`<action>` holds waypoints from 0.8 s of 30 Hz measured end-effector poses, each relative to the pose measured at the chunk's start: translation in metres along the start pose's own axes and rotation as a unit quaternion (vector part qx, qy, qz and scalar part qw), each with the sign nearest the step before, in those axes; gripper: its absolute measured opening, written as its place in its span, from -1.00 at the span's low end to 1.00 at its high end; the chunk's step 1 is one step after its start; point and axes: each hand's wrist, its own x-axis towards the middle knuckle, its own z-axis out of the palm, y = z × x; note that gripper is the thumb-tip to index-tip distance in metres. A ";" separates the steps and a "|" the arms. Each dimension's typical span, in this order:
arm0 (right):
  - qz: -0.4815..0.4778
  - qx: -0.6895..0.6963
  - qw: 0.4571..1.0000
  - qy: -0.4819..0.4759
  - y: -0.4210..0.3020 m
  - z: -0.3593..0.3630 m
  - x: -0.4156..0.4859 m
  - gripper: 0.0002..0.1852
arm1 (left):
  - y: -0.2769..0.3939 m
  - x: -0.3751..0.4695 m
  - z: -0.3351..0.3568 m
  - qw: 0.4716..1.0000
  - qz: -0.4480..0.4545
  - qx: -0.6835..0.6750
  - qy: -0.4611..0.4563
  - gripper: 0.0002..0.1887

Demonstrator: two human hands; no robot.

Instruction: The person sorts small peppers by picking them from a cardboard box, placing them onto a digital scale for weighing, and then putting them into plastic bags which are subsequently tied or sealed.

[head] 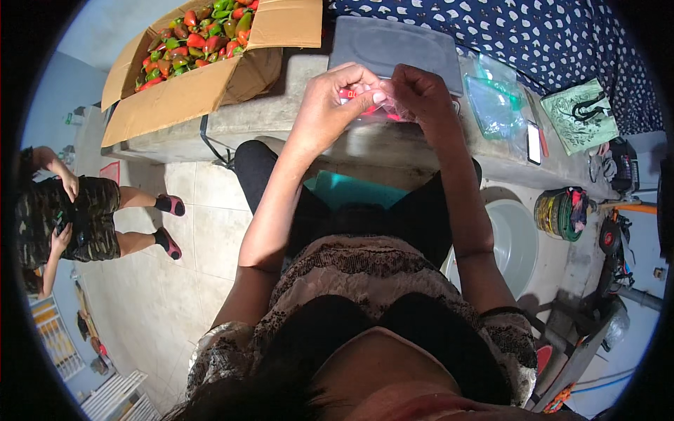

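Note:
My left hand point(327, 100) and my right hand point(424, 97) meet over the front of a digital scale. Thin clear plastic, apparently a bag point(403, 109), is pinched between the fingertips of both hands. The fingers cover much of it, so its full shape cannot be made out. Behind the hands lies the scale's flat grey platform point(395, 44), with nothing resting on it. Part of a lit red display point(349, 94) shows past my left fingers.
An open cardboard box point(174, 118) of red and green peppers point(197, 42) stands left on the concrete ledge point(268, 108). Clear plastic bags point(495, 108), a phone point(533, 143) and a green bag point(582, 116) lie right. A basin point(508, 247) sits below; another person point(79, 216) stands left.

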 end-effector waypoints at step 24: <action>-0.067 0.107 0.991 0.048 0.027 0.004 -0.008 -0.84 | -0.022 -0.007 0.023 0.998 -0.029 -0.047 0.027 -0.87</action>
